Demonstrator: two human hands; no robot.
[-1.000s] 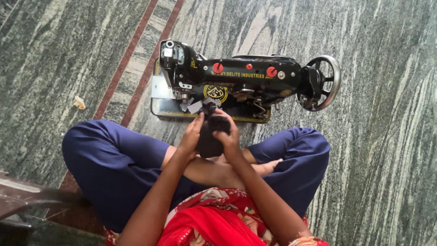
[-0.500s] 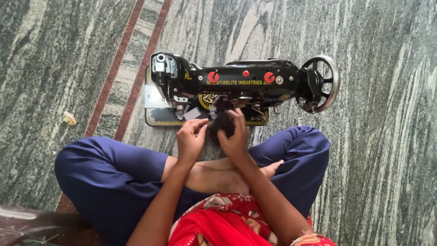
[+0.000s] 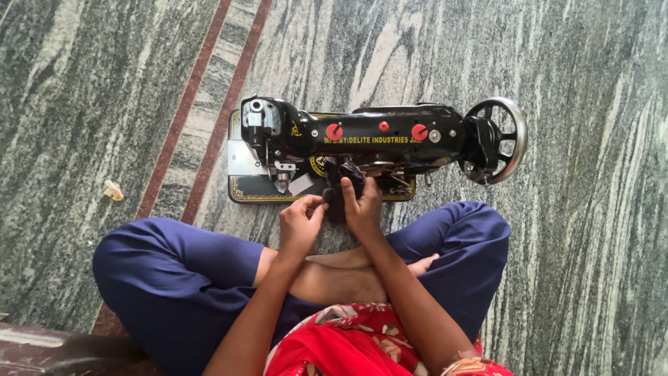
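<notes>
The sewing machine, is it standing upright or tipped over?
Upright: the sewing machine sits flat on its base on the floor, handwheel at its right end.

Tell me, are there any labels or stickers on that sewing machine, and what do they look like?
Lettering strip: along the top of the black sewing machine arm, one row of small gold letters between red knobs.
Round emblem: on the machine bed below the arm, gold and black, partly hidden.
No packages, signs or screens in view.

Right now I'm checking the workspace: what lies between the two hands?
In the head view, a small piece of dark cloth sits between the left hand and right hand, pinched by both, reaching up to the black sewing machine.
</notes>
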